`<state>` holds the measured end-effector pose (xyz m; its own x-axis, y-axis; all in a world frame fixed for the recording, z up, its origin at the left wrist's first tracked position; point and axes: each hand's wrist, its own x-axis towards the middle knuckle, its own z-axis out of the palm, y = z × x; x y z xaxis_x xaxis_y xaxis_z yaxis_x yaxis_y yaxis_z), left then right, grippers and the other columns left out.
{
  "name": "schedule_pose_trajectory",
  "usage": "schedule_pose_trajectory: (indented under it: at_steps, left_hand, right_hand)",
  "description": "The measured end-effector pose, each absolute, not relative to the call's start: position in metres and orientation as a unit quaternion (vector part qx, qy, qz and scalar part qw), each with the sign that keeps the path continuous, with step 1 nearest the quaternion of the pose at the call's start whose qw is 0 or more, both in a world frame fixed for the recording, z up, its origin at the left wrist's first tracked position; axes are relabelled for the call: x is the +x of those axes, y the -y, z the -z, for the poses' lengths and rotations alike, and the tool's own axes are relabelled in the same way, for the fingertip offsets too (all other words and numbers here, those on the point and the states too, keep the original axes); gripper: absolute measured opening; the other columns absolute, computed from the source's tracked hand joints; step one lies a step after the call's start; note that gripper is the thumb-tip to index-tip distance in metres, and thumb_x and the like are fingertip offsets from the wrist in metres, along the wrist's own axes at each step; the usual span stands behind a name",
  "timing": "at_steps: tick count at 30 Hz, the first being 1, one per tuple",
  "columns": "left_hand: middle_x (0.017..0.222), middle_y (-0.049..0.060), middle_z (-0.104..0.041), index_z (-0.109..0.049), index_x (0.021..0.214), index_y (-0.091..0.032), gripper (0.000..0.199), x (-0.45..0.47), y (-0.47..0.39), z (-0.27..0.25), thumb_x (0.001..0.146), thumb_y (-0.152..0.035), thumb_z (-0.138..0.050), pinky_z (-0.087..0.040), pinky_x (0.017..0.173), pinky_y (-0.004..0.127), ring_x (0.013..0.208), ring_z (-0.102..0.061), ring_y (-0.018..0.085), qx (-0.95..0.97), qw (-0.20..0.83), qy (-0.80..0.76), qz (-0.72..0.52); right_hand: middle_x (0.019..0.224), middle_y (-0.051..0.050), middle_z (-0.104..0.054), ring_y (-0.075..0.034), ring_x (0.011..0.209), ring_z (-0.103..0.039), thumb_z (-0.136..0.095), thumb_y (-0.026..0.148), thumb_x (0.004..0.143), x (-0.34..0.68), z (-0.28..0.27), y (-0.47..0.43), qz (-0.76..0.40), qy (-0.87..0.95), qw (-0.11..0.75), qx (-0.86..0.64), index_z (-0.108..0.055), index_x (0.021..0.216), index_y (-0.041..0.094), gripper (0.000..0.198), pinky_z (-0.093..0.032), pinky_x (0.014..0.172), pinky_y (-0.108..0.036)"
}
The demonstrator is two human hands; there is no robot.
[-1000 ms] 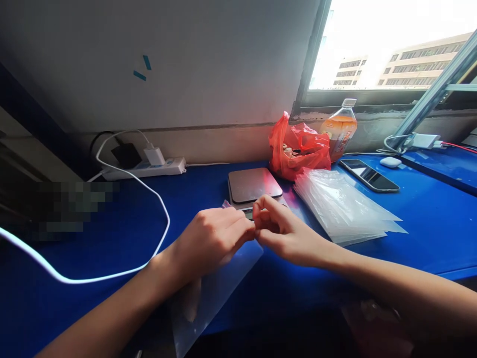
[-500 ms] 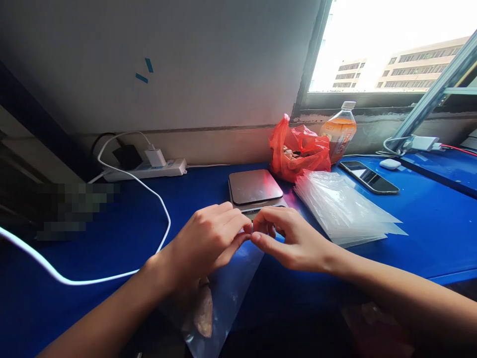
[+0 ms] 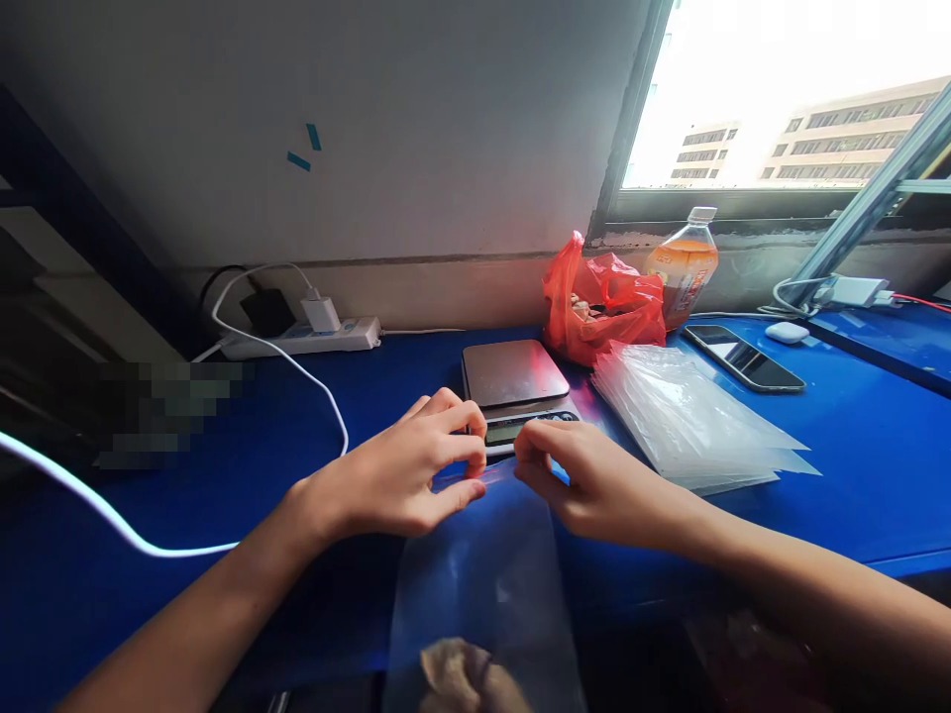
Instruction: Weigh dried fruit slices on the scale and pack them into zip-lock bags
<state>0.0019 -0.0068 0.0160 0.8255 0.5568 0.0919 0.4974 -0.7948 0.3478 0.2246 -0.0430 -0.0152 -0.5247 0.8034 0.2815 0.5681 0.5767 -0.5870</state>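
A clear plastic bag (image 3: 482, 574) hangs down in front of me, its top edge between my two hands. Low inside it lie brownish, irregular pieces (image 3: 457, 673), of a kind I cannot make out and cut off by the lower frame edge. My right hand (image 3: 594, 485) pinches the bag's top edge at the right corner. On the left part of that edge, my left hand (image 3: 416, 465) has its thumb below and curled fingers above, the bag's rim between them. Just behind the hands sits a kitchen scale (image 3: 512, 374), its display partly hidden by my right hand.
Flat clear bags (image 3: 690, 421) lie stacked right of the scale. Behind them stand a red plastic bag (image 3: 605, 312) and an orange drink bottle (image 3: 684, 262). A phone (image 3: 743, 358) and white earbud case (image 3: 788, 333) lie further right. A white cable (image 3: 96, 510) runs from a power strip (image 3: 357, 335) at left.
My hands have parted at the fingertips, the left one shifting left along the bag's top edge. The bag now spreads wider, and its contents show lower and further right.
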Motion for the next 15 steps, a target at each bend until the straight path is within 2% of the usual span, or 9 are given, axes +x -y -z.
schedule_pose_trajectory:
  at_steps: [3, 6, 11, 15]
  left_hand:
    - [0.101, 0.003, -0.059, -0.061, 0.079, -0.022, 0.006, -0.001, 0.007, -0.021, 0.085, -0.02, -0.059, -0.045, 0.085, 0.028, 0.101, -0.049, 0.019, 0.921, 0.258, -0.284, -0.072]
    - [0.098, 0.002, -0.059, -0.057, 0.079, -0.022, 0.004, -0.002, 0.009, -0.025, 0.081, -0.019, -0.058, -0.046, 0.085, 0.027, 0.099, -0.051, 0.018, 0.907, 0.318, -0.269, -0.064]
    - [0.083, 0.0, -0.056, -0.047, 0.07, -0.021, 0.015, -0.01, 0.007, -0.035, 0.08, -0.029, -0.054, -0.045, 0.077, 0.025, 0.083, -0.053, 0.017, 0.905, 0.349, -0.234, -0.07]
    - [0.078, -0.001, -0.056, -0.051, 0.073, -0.019, 0.019, -0.024, 0.004, -0.049, 0.081, -0.036, -0.057, -0.044, 0.069, 0.024, 0.075, -0.052, 0.015, 0.891, 0.356, -0.27, -0.083]
  right_hand:
    - [0.075, -0.002, -0.06, -0.013, 0.066, -0.05, -0.049, 0.011, 0.084, 0.226, 0.015, 0.042, -0.175, 0.848, 0.266, -0.424, -0.049, 0.079, 0.018, 0.009, -0.035, 0.062, -0.025]
    - [0.074, -0.001, -0.057, -0.013, 0.065, -0.048, -0.049, 0.012, 0.085, 0.228, 0.014, 0.04, -0.16, 0.85, 0.271, -0.422, -0.046, 0.079, 0.019, 0.009, -0.033, 0.06, -0.025]
    - [0.072, 0.0, -0.055, -0.012, 0.064, -0.045, -0.047, 0.015, 0.088, 0.233, 0.007, 0.035, -0.162, 0.831, 0.302, -0.438, -0.042, 0.078, 0.02, 0.012, -0.031, 0.059, -0.026]
    - [0.071, 0.002, -0.054, -0.011, 0.062, -0.044, -0.048, 0.021, 0.091, 0.237, -0.004, 0.038, -0.187, 0.81, 0.344, -0.437, -0.042, 0.078, 0.02, 0.015, -0.031, 0.057, -0.025]
